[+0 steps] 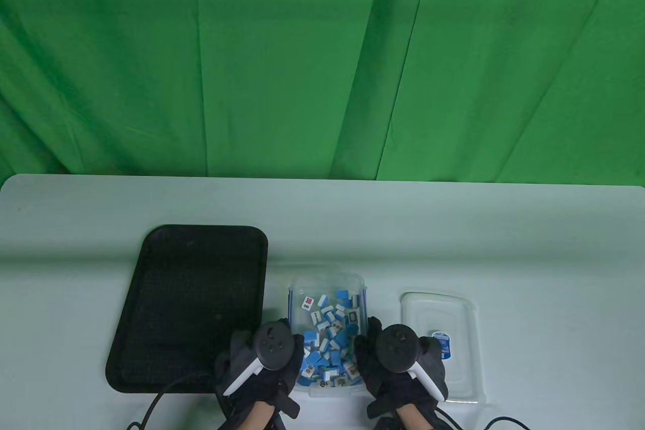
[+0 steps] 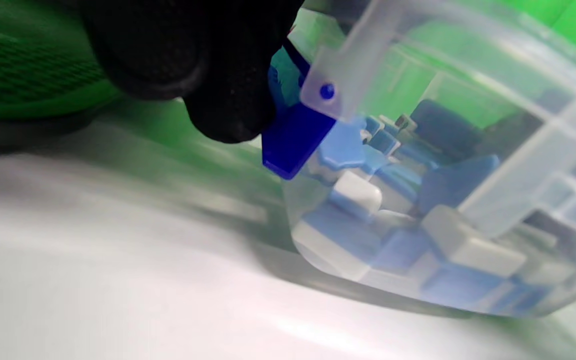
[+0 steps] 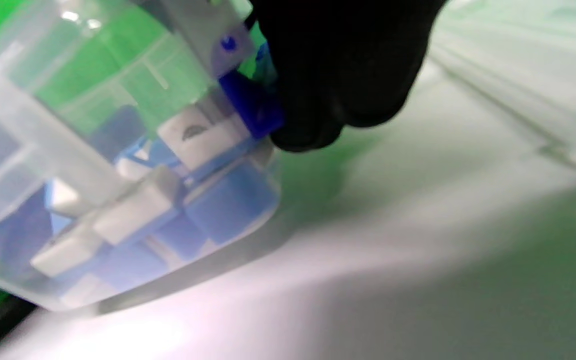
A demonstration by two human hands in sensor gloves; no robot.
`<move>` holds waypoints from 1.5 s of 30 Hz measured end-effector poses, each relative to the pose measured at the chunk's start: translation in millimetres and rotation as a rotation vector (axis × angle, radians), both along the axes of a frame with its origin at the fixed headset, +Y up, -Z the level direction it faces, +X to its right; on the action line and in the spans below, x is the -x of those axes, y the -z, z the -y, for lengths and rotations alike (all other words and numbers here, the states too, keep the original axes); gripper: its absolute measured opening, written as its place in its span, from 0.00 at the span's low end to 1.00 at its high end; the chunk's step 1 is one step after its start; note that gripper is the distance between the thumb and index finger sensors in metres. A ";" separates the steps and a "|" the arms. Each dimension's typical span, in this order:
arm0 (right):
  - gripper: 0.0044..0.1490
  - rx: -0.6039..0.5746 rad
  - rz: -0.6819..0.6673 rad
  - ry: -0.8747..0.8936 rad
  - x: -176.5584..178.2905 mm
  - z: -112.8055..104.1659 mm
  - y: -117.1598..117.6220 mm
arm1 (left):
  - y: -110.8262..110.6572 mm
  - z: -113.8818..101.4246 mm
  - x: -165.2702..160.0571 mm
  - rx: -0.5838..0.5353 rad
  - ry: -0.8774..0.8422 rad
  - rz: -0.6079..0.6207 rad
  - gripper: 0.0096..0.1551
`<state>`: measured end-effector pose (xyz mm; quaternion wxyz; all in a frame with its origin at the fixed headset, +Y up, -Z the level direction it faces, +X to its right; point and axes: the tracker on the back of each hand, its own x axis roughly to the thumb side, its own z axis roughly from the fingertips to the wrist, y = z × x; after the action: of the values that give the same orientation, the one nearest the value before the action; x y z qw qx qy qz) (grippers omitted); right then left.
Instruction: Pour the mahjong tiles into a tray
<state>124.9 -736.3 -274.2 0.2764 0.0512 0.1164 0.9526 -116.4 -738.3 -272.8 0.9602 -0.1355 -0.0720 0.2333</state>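
Both gloved hands, left hand (image 1: 262, 364) and right hand (image 1: 398, 364), grasp the clear plastic box (image 1: 327, 289) of blue-and-white mahjong tiles (image 1: 330, 336) by its side latches, near the white table's (image 1: 453, 228) front edge. Lift level, carry left over the black mesh-textured tray (image 1: 151, 299), then tip slowly.

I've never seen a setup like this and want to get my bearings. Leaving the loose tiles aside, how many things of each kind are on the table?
Black tray: 1
Clear plastic container holding the mahjong tiles: 1
Clear lid lying flat: 1
Gloved hands, left hand and right hand, at the container's sides: 2
Total: 5
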 end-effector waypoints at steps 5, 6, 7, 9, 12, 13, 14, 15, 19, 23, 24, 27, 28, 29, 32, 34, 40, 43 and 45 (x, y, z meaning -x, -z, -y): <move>0.42 0.008 -0.004 0.131 -13.9 -6.2 2.4 | 2.4 3.2 13.0 0.178 -0.327 0.037 0.54; 0.42 0.009 -0.009 0.151 -15.1 -7.3 2.4 | 3.1 5.0 15.1 0.214 -0.386 0.050 0.58; 0.43 0.006 -0.013 0.170 -15.8 -9.0 1.7 | 4.4 8.9 17.8 0.269 -0.488 0.076 0.59; 0.42 -0.003 -0.027 0.175 -15.6 -12.1 0.9 | 5.2 14.9 20.5 0.329 -0.635 0.094 0.62; 0.42 -0.009 -0.039 0.182 -14.9 -13.1 0.1 | 6.8 21.0 21.8 0.355 -0.749 0.126 0.63; 0.42 -0.009 -0.043 0.181 -14.9 -13.1 0.1 | 7.2 22.6 21.6 0.365 -0.773 0.132 0.64; 0.42 -0.014 -0.046 0.180 -15.1 -12.9 0.1 | 7.9 24.5 20.6 0.368 -0.811 0.151 0.64; 0.43 -0.014 -0.047 0.182 -15.3 -13.1 -0.1 | 8.6 25.6 19.1 0.366 -0.854 0.169 0.65; 0.43 -0.033 -0.042 0.202 -19.5 -16.5 -1.9 | 8.1 31.3 11.3 0.367 -1.042 0.181 0.65; 0.43 -0.060 -0.024 0.197 -20.3 -17.8 -3.5 | 6.4 31.3 6.9 0.262 -1.096 0.111 0.63; 0.43 -0.071 -0.022 0.189 -19.8 -17.7 -4.2 | 6.1 31.2 6.8 0.252 -1.098 0.104 0.63; 0.43 -0.094 -0.025 0.161 -16.9 -16.1 -5.9 | 5.9 30.2 9.2 0.219 -1.102 0.082 0.61; 0.43 -0.098 -0.021 0.161 -16.3 -15.4 -6.2 | 5.8 29.9 10.7 0.206 -1.105 0.073 0.61; 0.43 -0.101 -0.018 0.165 -15.9 -15.0 -6.3 | 5.9 29.5 11.7 0.201 -1.111 0.068 0.61; 0.46 -0.085 -0.009 0.203 -18.3 -16.4 -6.5 | 6.4 24.6 18.1 0.164 -1.119 0.044 0.60; 0.48 -0.084 -0.003 0.233 -20.2 -20.5 -7.7 | 7.4 19.3 23.9 0.131 -1.120 0.036 0.60; 0.50 -0.203 -0.069 0.065 -23.9 -45.4 -17.9 | 9.4 2.9 54.0 -0.023 -1.047 -0.035 0.60; 0.53 -0.248 -0.118 -0.079 -25.7 -53.6 -24.4 | 8.8 -1.2 76.1 -0.090 -1.007 -0.083 0.60; 0.57 -0.233 -0.155 -0.188 -26.0 -54.0 -27.9 | 7.2 -4.2 93.1 -0.139 -0.979 -0.125 0.60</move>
<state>150.8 -682.2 -246.3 0.1683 0.1449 0.0304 0.9746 -209.5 -734.1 -280.0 0.7473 -0.0071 -0.0850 0.6590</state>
